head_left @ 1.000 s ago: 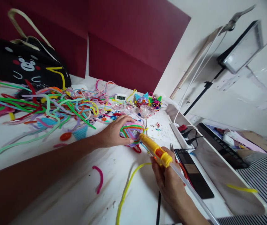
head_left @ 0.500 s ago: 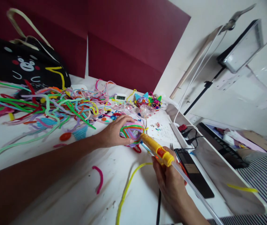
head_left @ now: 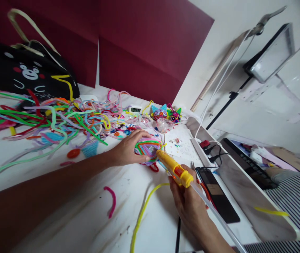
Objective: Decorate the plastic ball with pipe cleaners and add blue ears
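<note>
My left hand [head_left: 129,149] is wrapped round a ball [head_left: 150,147] covered in coloured pipe cleaners, in bands of pink, green, orange and purple. Around the handle of a yellow glue gun [head_left: 169,163] closes my right hand [head_left: 189,200]. The gun's nozzle points at the ball's facing side, at or very near its surface; contact is hard to tell. A clear glue stick [head_left: 218,216] sticks out of the gun's rear. A red loop [head_left: 154,167] lies just below the ball.
Tangled pipe cleaners [head_left: 52,119] cover the back left beside a black bag [head_left: 31,72]. Two colourful animal-faced pieces [head_left: 174,115] stand at the back. A phone [head_left: 218,196], power strip [head_left: 201,153] and yellow pipe cleaner [head_left: 142,214] lie nearby. Striped cloth shows at right.
My right hand and the glue gun have shifted slightly to the left. My left hand and the ball have hardly moved.
</note>
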Available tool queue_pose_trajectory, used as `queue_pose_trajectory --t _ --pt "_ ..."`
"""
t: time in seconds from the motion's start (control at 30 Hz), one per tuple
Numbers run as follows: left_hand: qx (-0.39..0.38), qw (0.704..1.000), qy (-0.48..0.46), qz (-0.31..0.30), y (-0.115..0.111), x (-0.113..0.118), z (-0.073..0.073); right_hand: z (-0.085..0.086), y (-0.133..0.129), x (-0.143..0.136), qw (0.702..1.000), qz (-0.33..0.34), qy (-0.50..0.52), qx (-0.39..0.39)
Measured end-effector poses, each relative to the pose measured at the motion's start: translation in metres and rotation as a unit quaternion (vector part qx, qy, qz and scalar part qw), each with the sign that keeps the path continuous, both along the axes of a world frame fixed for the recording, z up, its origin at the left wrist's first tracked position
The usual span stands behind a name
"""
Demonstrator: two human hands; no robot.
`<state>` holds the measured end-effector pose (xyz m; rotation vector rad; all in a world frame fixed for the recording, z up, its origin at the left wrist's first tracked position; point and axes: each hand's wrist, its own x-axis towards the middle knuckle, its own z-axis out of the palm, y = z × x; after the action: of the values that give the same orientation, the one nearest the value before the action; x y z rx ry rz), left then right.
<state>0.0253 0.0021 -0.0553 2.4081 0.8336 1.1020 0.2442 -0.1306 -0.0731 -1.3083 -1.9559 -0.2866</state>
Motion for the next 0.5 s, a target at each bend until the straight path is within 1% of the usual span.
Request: queue_pose_trajectory --t 0.17,0.3,0.5 --pt "0.007 1.0 -0.003 0.003 0.0 0.0 -0.001 -0.002 0.002 -0.001 1.0 0.015 -0.009 0.016" --pt "0.023 1.0 -0.005 -0.012 0.001 0.001 -0.004 -0.004 0.002 -0.005 0.999 0.021 -0.01 0.026" --pt "0.035 0.999 -0.012 -0.01 0.001 0.002 -0.005 -0.001 0.0 -0.012 1.0 0.015 -0.023 -0.003"
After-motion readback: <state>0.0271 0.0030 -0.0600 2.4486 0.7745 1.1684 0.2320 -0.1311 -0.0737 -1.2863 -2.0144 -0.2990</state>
